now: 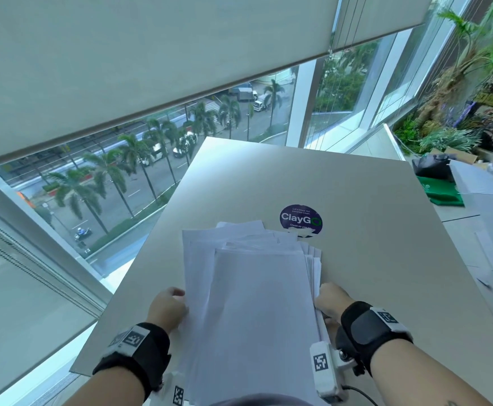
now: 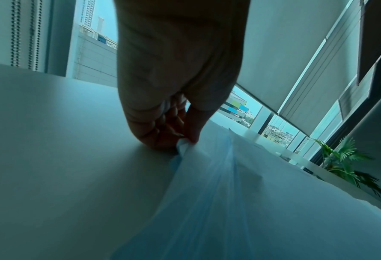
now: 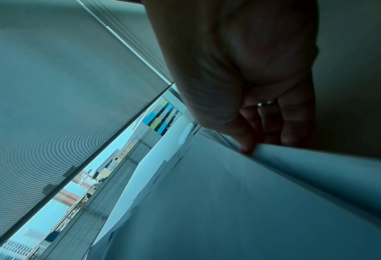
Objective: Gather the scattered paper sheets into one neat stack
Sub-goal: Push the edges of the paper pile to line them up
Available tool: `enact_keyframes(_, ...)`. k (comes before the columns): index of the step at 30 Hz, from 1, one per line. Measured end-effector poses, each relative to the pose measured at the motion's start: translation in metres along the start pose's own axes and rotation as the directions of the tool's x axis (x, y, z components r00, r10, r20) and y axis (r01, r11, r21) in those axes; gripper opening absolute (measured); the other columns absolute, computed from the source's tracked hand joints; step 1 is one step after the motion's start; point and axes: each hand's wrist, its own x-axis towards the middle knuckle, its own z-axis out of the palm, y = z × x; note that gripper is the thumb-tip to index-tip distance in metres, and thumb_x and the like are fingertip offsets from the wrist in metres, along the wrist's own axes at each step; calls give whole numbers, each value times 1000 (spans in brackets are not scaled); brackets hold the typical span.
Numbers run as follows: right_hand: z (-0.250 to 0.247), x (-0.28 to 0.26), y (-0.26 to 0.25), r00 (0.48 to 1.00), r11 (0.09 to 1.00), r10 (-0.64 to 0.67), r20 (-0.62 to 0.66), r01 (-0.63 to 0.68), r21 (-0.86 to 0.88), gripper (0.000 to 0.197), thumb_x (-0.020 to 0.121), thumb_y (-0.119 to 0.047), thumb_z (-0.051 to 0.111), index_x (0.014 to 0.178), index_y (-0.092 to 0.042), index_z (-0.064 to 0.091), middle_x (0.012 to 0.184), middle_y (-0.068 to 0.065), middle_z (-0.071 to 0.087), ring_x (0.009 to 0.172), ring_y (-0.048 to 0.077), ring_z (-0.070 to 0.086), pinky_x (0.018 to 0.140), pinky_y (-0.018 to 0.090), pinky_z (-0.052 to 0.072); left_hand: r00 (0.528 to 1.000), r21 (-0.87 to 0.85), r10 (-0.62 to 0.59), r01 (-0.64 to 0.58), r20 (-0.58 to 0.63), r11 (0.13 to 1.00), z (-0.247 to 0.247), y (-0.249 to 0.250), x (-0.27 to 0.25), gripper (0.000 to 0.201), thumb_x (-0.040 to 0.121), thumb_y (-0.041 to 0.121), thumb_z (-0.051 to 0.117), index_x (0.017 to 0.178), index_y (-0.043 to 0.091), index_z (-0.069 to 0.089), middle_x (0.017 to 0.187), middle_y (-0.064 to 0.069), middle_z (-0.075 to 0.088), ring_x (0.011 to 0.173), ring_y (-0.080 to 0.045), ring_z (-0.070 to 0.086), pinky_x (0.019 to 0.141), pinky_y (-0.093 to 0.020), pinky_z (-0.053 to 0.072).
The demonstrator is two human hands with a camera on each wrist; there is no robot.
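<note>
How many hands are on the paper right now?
2. The left hand grips the left edge of the paper stack; the right hand grips its right edge. Fingers under the sheets are hidden in the head view.

Left hand [image 2: 174, 73] pinching the paper sheets [image 2: 207, 193]

Thumb and curled fingers [image 2: 162, 130] are gripping the sheets' edge just above the pale surface [image 2: 62, 140]; a potted palm [image 2: 345, 158] is standing by the windows behind.
</note>
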Motion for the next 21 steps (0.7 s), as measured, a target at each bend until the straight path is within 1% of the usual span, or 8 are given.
enact_keyframes(2, -3, -6, 4, 999, 999, 4, 45, -2, -32, 20, 84, 7, 46, 69, -6, 51, 62, 12, 52, 52, 22, 50, 54, 28, 45, 1000, -5, 3, -3, 8, 1000, -1, -9, 0, 30, 74, -8, 47, 98, -2, 63, 62, -10, 56, 55, -24, 47, 57, -26, 37)
enact_keyframes(6, -9, -13, 12, 988, 994, 53, 141, -39, -100, 33, 86, 14, 48, 61, -7, 47, 56, 9, 46, 46, 16, 43, 38, 19, 40, 992, -9, -37, 39, 121, 999, -3, -11, -7, 22, 80, -6, 48, 92, 10, 59, 69, -9, 53, 57, -23, 48, 48, -22, 41)
enact_keyframes(7, -10, -17, 11, 983, 994, 64, 171, -47, -99, 31, 86, 14, 49, 63, -6, 48, 58, 10, 48, 48, 17, 45, 43, 22, 45, 988, -7, -51, 53, 147, 999, -3, -11, -10, 22, 81, -6, 48, 90, 12, 57, 70, -10, 52, 58, -22, 48, 47, -22, 43)
enact_keyframes(10, -12, -14, 12, 972, 985, 45, 230, -4, -173, 23, 86, 7, 56, 67, -6, 53, 63, 11, 56, 58, 21, 54, 76, 40, 54, 983, 4, -61, 62, 170, 998, -3, -16, -15, 21, 83, -7, 49, 85, 13, 54, 65, -8, 51, 55, -20, 48, 42, -18, 45)
enact_keyframes(13, -15, -16, 13, 967, 976, 21, 253, 36, -217, 22, 86, 4, 58, 68, -7, 54, 65, 10, 58, 61, 19, 56, 84, 39, 54, 978, -2, -82, 84, 191, 996, -4, -20, -18, 19, 83, -10, 51, 85, 9, 52, 64, -8, 50, 53, -20, 48, 41, -18, 46)
enact_keyframes(15, -17, -17, 16, 963, 968, 11, 270, 58, -246, 21, 86, 3, 60, 68, -7, 54, 65, 9, 58, 62, 20, 56, 76, 37, 55, 973, -1, -95, 98, 212, 995, -4, -22, -21, 18, 83, -11, 52, 83, 8, 49, 66, -8, 49, 53, -19, 47, 37, -16, 46)
enact_keyframes(17, -18, -19, 19, 956, 954, 14, 293, 75, -289, 24, 86, 0, 60, 65, -9, 53, 61, 7, 58, 60, 19, 56, 59, 31, 50, 967, 25, -117, 114, 228, 993, -6, -26, -23, 19, 84, -9, 53, 81, 9, 48, 65, -7, 49, 52, -17, 47, 37, -15, 46)
enact_keyframes(21, -16, -24, 33, 943, 941, 46, 329, 69, -331, 30, 84, -1, 61, 62, -13, 46, 59, 5, 55, 56, 17, 54, 46, 21, 42, 932, 114, -170, 140, 321, 984, -10, -30, -27, 20, 82, -9, 52, 78, 11, 53, 61, -4, 52, 53, -15, 51, 50, -22, 49)
